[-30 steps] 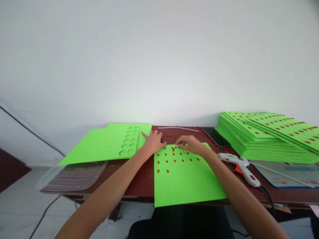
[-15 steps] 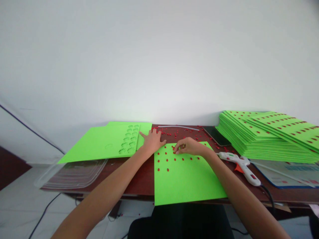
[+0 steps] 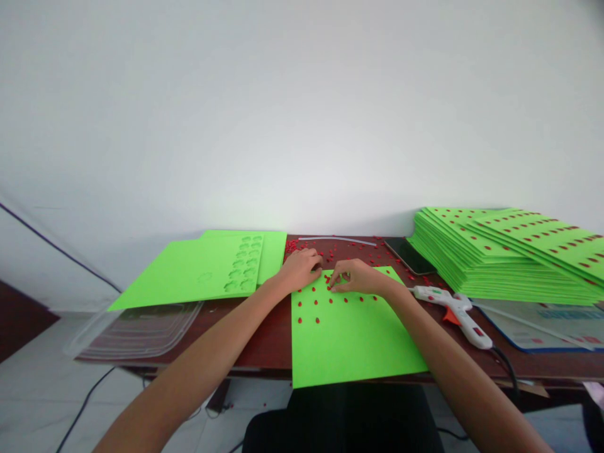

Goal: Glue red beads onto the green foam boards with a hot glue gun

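A bright green sheet lies in front of me with rows of small red pieces on its upper part. My right hand rests over the upper middle of the sheet, thumb and fingers pinched at a small red piece. A few more red bits lie just beyond those fingertips. My left hand is at the sheet's upper left corner, its fingers curled together and pointing right. Whatever sits between its fingertips is hidden.
Loose red pieces and a clear stick lie at the back. To the right are a phone, a glue gun and a stack of green sheets. Leftward, a flower-cut green sheet overlaps a plastic lid.
My left hand has shifted right onto the sheet's corner, and its spread fingers have curled in. My right hand has stayed almost in place.
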A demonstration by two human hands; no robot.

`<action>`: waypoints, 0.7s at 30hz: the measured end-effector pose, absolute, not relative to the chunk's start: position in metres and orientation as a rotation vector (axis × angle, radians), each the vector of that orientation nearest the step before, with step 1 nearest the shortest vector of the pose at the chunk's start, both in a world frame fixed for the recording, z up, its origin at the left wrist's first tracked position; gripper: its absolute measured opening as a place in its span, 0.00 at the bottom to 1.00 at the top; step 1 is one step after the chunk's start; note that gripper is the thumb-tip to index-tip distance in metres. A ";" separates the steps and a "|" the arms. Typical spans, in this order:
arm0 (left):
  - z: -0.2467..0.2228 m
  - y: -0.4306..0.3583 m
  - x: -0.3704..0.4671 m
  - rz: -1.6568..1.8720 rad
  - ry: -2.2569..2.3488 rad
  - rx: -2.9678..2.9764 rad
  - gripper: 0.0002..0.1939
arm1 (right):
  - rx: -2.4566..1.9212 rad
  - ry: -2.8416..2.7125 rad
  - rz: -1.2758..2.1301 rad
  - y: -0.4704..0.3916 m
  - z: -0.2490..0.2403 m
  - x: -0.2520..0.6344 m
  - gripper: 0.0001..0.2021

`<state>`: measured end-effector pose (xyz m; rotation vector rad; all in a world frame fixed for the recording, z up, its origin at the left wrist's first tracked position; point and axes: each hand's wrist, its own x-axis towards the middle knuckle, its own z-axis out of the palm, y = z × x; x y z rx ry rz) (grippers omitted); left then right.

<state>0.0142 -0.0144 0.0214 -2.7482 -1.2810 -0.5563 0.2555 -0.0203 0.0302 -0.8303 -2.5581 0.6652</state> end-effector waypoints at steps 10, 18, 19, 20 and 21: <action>0.019 -0.013 0.013 -0.569 -1.300 -2.800 0.09 | -0.852 -2.581 0.693 -0.019 0.031 0.261 0.10; 0.016 -0.009 0.013 -0.625 -1.313 -2.830 0.08 | -0.823 -2.544 0.668 -0.022 0.038 0.259 0.06; 0.016 -0.009 0.012 -0.632 -1.318 -2.834 0.08 | -0.806 -2.515 0.662 -0.025 0.042 0.261 0.07; 0.015 -0.008 0.012 -0.637 -1.321 -2.837 0.08 | -0.789 -2.479 0.656 -0.029 0.047 0.262 0.07; 0.015 -0.008 0.012 -0.642 -1.319 -2.839 0.08 | -0.777 -2.437 0.645 -0.034 0.052 0.262 0.07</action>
